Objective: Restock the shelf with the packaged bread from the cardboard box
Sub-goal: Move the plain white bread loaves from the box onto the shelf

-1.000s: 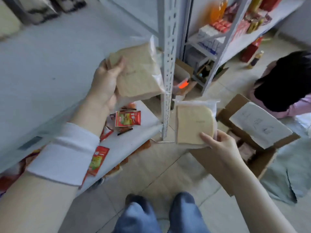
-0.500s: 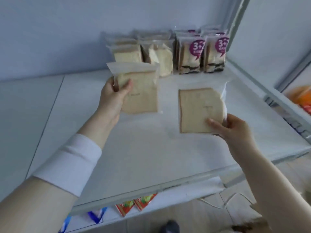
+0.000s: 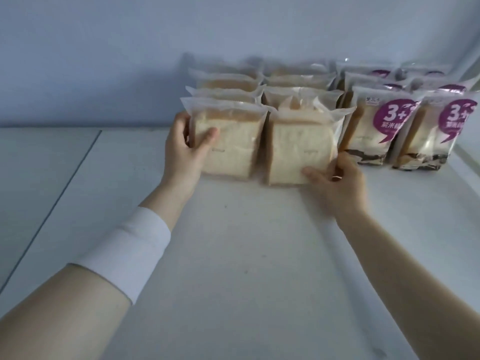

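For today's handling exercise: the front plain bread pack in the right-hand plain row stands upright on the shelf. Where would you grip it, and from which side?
Probably grip the front plain bread pack by its lower right corner, coming from the front, as the right hand does. Another plain pack, held by the left hand, stands close on its left, more packs crowd behind, and its crimped top looks flimsy.

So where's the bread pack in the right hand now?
In the head view, the bread pack stands upright on the white shelf, front of the second row, between the left hand's pack and the purple-labelled packs.
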